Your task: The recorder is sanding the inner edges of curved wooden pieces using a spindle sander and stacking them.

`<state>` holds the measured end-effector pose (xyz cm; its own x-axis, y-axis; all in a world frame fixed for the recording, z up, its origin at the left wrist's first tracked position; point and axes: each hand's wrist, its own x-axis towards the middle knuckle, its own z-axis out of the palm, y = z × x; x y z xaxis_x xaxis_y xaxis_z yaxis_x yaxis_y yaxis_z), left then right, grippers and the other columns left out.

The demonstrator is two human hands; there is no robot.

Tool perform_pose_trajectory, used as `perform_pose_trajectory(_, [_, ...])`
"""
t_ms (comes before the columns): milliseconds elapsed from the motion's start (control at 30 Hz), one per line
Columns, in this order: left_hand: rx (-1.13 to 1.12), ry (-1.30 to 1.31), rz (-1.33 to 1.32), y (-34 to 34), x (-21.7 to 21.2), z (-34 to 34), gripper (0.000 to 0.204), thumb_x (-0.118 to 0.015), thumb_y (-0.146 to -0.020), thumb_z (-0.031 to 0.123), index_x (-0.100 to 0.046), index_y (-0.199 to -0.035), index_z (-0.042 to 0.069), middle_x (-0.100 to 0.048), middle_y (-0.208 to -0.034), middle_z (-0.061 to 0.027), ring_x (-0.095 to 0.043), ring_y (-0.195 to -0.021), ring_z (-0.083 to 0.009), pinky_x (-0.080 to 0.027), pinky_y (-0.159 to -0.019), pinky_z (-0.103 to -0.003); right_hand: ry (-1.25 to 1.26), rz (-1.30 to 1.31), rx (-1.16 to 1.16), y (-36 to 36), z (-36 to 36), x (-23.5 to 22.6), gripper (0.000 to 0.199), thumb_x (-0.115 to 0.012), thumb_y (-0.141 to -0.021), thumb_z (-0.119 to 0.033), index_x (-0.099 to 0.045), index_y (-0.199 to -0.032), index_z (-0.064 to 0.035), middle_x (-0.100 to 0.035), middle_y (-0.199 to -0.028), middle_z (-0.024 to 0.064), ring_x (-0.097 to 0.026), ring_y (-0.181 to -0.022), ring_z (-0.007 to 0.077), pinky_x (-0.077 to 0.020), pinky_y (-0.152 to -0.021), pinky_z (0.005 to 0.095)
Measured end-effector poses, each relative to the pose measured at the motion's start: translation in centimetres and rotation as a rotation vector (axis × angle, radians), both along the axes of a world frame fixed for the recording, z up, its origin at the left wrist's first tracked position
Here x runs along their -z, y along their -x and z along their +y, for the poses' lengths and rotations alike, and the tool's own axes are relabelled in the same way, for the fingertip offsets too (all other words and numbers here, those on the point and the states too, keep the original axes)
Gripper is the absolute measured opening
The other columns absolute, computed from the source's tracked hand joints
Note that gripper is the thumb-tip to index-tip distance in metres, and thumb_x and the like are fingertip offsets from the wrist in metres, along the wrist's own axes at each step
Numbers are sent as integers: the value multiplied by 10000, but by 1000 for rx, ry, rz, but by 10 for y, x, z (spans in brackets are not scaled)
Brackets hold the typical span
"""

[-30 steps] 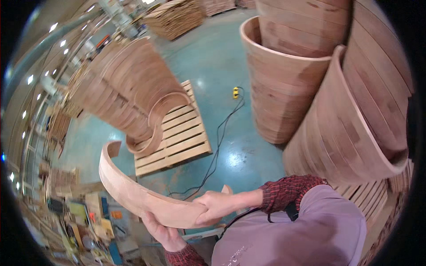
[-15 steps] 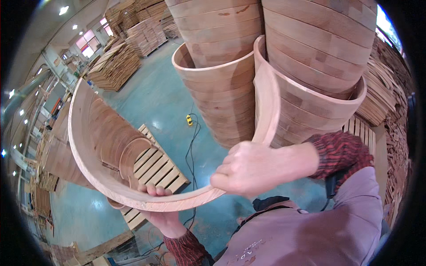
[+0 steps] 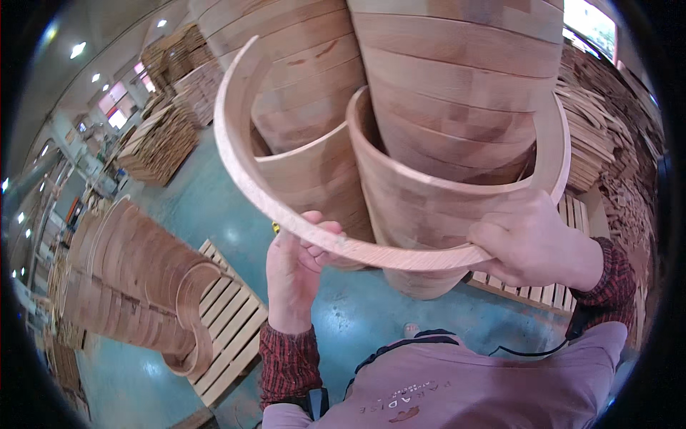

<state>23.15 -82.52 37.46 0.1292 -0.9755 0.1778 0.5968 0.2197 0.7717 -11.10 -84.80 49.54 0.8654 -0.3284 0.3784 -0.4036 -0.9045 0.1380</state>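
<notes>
Both hands clasp a curved bentwood strip (image 3: 371,247) from below: left hand (image 3: 293,275) at its lower middle, right hand (image 3: 529,239) near its right bend. Just beyond the grip stand stacked curved wood shells (image 3: 443,143).

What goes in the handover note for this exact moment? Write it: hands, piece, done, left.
Left hand: gripping the curved wooden strip from below, near its middle.
Right hand: gripping the same strip at its right bend.
The strip is in the air, wrapped around the front of the tall stack of curved wooden pieces.
Done: strip lifted to the stack.
Left: it is not yet resting on the stack.
</notes>
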Motion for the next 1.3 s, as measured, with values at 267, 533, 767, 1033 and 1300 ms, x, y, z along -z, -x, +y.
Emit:
perform_pose_trajectory(267, [59,-205,-312,68,-8,-102,564,-488,-1097,524,-625,-1157,-20,-762,-969,-162,-747,-749,-215,-578,-604,-287,-193,-42,175,75,-57,5,327,-812,-697,-244,-590,-845,-54,-653,-706,122,-688,-711,382,-520,-611,499])
perform_pose_trajectory(533, [-334,-90,-842,71,15,-154,475,-516,-1118,400,-665,-898,6,-684,-728,-48,-663,-620,-117,-487,-547,-242,-111,-26,239,115,-119,23,345,-824,-752,-328,-647,-923,-86,-707,-846,94,-709,-848,352,-537,-760,495])
perform_pose_trajectory(767, [-533,202,-798,36,36,-208,425,-469,-1133,349,-598,-1320,-10,-630,-1285,-141,-584,-1214,-212,-453,-1032,-371,154,-305,397,121,-104,46,465,-794,-830,-427,-702,-1130,-85,-707,-1140,126,-647,-1150,356,-482,-1033,471])
perform_pose_trajectory(1033, [-106,229,-300,35,76,-302,798,-331,-1097,628,-250,-1647,57,-318,-1677,-134,-336,-1527,-300,-282,-1258,-454,-42,-1671,547,139,-147,154,584,-434,-1123,-393,-489,-1495,54,-532,-1516,169,-474,-1425,289,-328,-1217,389])
perform_pose_trajectory(1300, [-273,313,-423,71,64,-282,781,-278,-1118,598,-216,-1658,38,-277,-1694,-155,-297,-1546,-295,-259,-1270,-440,-312,-2010,461,130,-176,153,736,-358,-1107,-578,-370,-1610,-40,-436,-1618,126,-426,-1472,265,-313,-1238,394])
